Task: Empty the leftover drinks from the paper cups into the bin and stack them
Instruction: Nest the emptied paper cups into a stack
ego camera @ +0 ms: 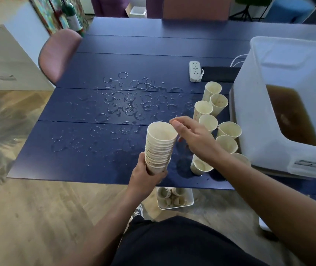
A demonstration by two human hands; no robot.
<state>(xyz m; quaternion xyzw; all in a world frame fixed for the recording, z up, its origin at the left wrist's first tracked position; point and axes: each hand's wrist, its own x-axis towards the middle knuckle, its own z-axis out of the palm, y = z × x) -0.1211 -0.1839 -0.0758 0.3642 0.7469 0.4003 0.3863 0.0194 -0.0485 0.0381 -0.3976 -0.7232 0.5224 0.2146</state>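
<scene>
My left hand [145, 176] grips the base of a tall stack of cream paper cups [160, 145], held tilted above the blue table's [88, 150] front edge. Just right of the stack's rim hovers my right hand [193, 137], fingers relaxed and holding nothing. Several single paper cups [213, 104] stand in a loose cluster behind and to the right of that hand; one cup [200, 167] sits partly under my right wrist. A large white bin [268, 116] on the right holds brown liquid [287, 114].
Wet rings and droplets [130, 100] cover the table's middle. A white power strip [195, 71] and a black cloth [220, 74] lie beyond the cups. On the floor under the table edge is a small white tub of cups [174, 197]. A pink chair [57, 54] stands at left.
</scene>
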